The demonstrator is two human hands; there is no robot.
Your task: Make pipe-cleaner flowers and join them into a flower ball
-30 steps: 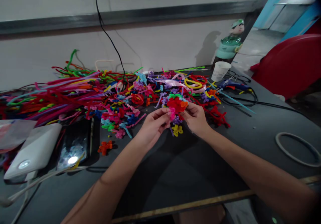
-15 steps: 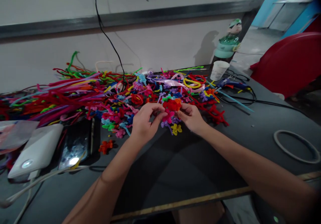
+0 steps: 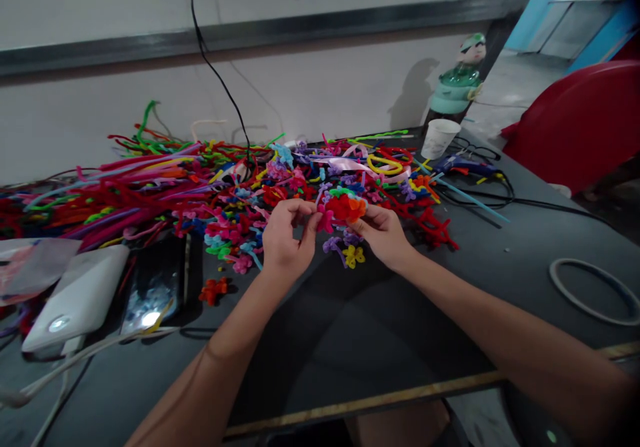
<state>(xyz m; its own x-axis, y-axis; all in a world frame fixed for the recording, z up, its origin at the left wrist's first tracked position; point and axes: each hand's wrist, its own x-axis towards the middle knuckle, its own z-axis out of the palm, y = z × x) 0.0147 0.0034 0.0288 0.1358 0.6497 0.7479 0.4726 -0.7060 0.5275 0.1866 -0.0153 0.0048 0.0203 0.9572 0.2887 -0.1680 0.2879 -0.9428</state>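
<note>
Just beyond the hands (image 3: 289,239): pipe-cleaner clutter (image 3: 235,223).

This is a craft workspace, home or workshop unclear: a dark table (image 3: 370,347) against a wall (image 3: 325,100) carries heaped pipe cleaners (image 3: 135,197), small pipe-cleaner flowers (image 3: 342,208) and a blue corded glue gun (image 3: 451,164).

1. Two hands: one left hand (image 3: 287,241), one right hand (image 3: 389,239).
2. One flower cluster (image 3: 344,208), between the two.
3. One yellow flower (image 3: 354,256), just nearer than the cluster.
4. One orange flower (image 3: 213,291), near left, lying apart.
5. Stems (image 3: 135,197), far left: many, too tangled to count.
6. Left: one phone (image 3: 156,277), one power bank (image 3: 83,297), one bag (image 3: 37,267).
7. Far right: one cup (image 3: 440,139), one green figure (image 3: 454,90), one glue gun (image 3: 463,165).
8. Right: one ring (image 3: 556,280), one chair (image 3: 580,123).
</note>
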